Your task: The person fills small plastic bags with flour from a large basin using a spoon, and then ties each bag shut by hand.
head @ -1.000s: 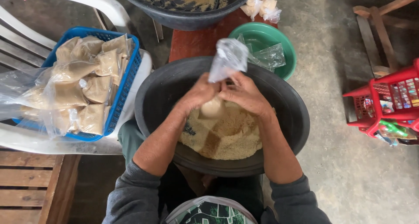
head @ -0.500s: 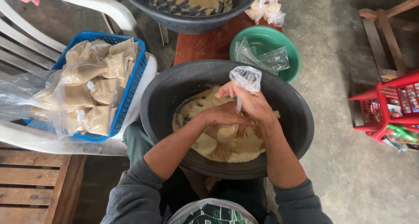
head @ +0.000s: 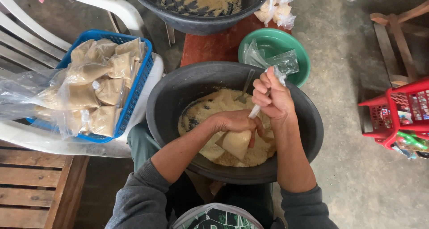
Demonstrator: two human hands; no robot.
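A large black tub [head: 308, 122] sits on my lap, part full of pale tan powder [head: 214, 105]. My left hand [head: 234, 120] grips the filled bottom of a small clear plastic bag [head: 237, 143] packed with the powder, held over the tub. Above it, my right hand [head: 271, 97] is closed around the bag's twisted neck, pulling it up and taut. A metal spoon [head: 245, 87] lies in the powder behind my hands.
A blue basket [head: 134, 95] of several filled bags rests on a white plastic chair to the left. A green bowl [head: 299, 55] with empty clear bags stands behind the tub, beyond it another black tub [head: 201, 23]. A red basket [head: 397, 113] is at right, a wooden pallet [head: 31, 189] at lower left.
The bag was open with both hands at its mouth. Now the neck is twisted shut, my right hand has risen with it, and my left hand holds the filled bottom.
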